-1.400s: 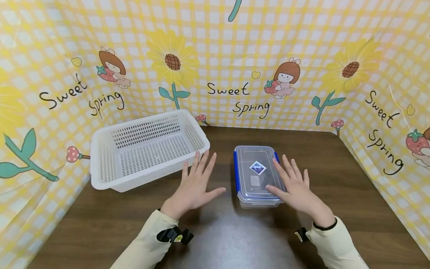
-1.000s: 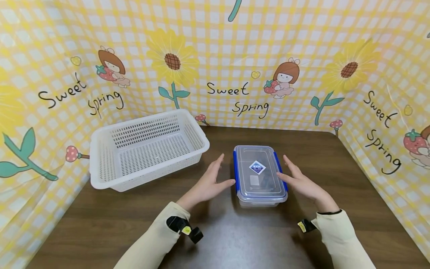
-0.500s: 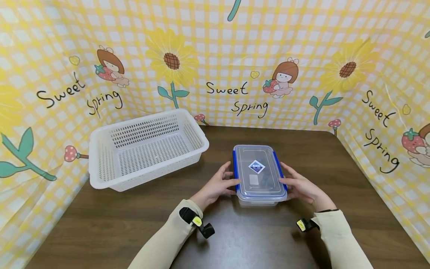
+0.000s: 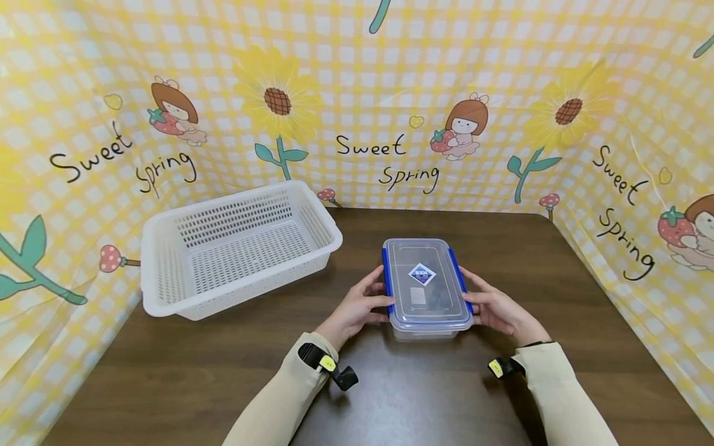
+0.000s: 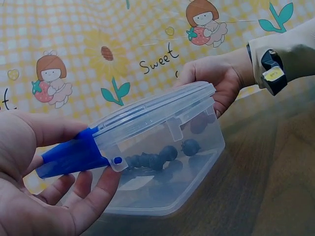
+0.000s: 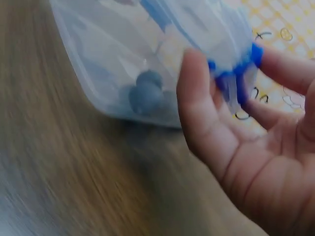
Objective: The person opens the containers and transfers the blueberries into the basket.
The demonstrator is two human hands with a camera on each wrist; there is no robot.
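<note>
A clear plastic container (image 4: 426,285) with a snapped-on lid and blue side clips sits at the middle of the brown table (image 4: 195,365). Several dark blueberries (image 5: 167,155) lie inside it. My left hand (image 4: 357,306) grips its left side, thumb on the blue clip (image 5: 69,155) and fingers under the rim. My right hand (image 4: 496,306) grips the opposite side, thumb and fingers around the right blue clip (image 6: 231,73). The right wrist view is blurred. I cannot tell whether the container (image 5: 162,147) rests on the table or is just off it.
An empty white perforated basket (image 4: 251,279) stands at the table's left rear, a hand's width from the container. A yellow checked backdrop (image 4: 385,93) with sunflowers closes the back and both sides. Black wrist devices (image 4: 329,368) sit on both sleeves.
Both hands came in from flat and apart, closed on the container's two long sides, and now hold it by the blue clips. The basket has not moved.
</note>
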